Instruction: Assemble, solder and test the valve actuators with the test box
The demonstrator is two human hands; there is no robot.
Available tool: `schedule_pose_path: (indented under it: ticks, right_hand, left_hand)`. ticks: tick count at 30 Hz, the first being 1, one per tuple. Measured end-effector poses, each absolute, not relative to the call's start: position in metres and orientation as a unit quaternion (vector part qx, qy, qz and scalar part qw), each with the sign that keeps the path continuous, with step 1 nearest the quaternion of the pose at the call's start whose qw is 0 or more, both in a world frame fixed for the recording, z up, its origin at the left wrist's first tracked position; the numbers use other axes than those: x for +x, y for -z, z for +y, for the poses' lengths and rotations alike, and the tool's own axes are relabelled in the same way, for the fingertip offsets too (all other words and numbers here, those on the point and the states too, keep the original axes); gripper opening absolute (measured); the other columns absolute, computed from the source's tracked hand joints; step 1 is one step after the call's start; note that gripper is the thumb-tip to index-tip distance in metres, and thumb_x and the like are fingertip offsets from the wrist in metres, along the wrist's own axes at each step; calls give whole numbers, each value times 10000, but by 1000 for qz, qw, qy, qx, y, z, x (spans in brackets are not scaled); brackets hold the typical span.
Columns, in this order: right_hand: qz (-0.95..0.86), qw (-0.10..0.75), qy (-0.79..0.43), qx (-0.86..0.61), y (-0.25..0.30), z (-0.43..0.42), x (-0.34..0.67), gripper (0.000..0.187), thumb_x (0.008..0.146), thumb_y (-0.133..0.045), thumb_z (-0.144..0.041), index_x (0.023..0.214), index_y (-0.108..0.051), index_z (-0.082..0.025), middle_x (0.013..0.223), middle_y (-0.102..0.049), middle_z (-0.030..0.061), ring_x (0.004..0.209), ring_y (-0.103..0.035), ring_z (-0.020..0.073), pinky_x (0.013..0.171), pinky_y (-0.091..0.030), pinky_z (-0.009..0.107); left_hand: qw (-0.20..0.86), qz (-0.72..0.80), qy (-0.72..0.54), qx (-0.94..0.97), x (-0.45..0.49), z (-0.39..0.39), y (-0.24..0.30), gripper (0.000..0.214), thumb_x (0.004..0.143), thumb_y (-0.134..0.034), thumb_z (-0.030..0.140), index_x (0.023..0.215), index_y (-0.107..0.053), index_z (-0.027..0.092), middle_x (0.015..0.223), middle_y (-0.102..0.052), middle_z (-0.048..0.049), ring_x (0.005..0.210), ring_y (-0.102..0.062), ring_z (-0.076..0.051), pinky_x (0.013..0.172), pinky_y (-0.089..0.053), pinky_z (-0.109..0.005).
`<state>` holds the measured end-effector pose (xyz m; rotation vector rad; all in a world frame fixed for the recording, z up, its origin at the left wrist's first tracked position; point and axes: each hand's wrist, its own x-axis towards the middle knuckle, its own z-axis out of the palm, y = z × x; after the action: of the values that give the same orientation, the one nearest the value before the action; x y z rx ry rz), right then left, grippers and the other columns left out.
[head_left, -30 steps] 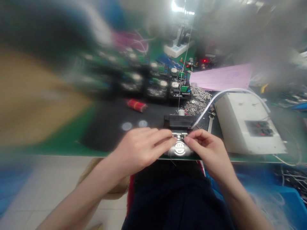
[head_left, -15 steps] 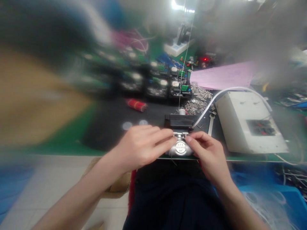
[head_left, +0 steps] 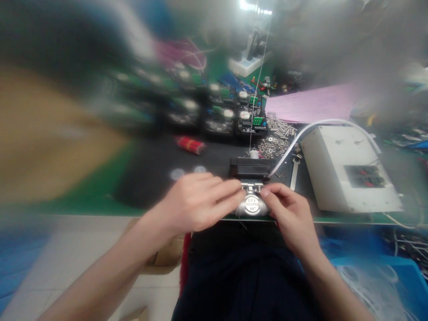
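A silver metal ball valve (head_left: 252, 205) with raised lettering lies at the bench's front edge, joined by its top flange to a black actuator housing (head_left: 252, 168). My left hand (head_left: 200, 203) reaches in from the left, its fingers closed on the left side of the valve's flange. From the right, my right hand (head_left: 290, 209) pinches with thumb and forefinger at the flange's right end. What sits between those fingertips is too small and covered to make out. A white cable (head_left: 297, 138) leads out of the housing's right side.
A grey-white box (head_left: 341, 169) stands at the right, with an open-ended wrench (head_left: 294, 174) beside it. Behind the housing lie loose washers (head_left: 272, 146), metal pins (head_left: 281, 125) and several circuit-board units (head_left: 250, 120). A red bundle (head_left: 191, 145) lies left, pink paper (head_left: 310, 104) behind.
My right thumb and fingertips have shifted slightly at the flange's right end. My left hand stays nearly still. A red light at the back of the bench no longer shows.
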<state>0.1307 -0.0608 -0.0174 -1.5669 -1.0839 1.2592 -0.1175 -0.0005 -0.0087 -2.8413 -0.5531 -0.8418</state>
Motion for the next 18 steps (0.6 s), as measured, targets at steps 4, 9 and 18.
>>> schedule_pose_path:
  ticks: [4,9,18]
  right_hand:
    - [-455,397,-488,-631,16,-61,130,314,930,-760,-508,891,-749,-197,780,-683,11,684,-560,141,598,-426,247]
    - [-461,390,-490,-628,16,-62,130,299,957,-732,-495,897,-740,-202,786,-668,-1,690,-547,128,601,-417,230]
    - [-461,391,-488,-629,16,-60,130,302,951,-730,-498,889,-735,-203,794,-672,7,692,-551,137,606,-431,237]
  left_hand:
    - [71,-181,262,-945,-121,-2,14,248,1005,-639,184,1237,-728,191,1259,-796,-89,839,-738,-146,758,-561,-300]
    - [63,-171,260,-948,-123,0,17,283,991,-643,185,1265,-716,188,1279,-790,-91,872,-758,-153,774,-578,-301]
    - [63,-163,273,-946,-125,2,23,296,996,-650,197,1285,-712,176,1307,-794,-83,908,-769,-163,813,-592,-305]
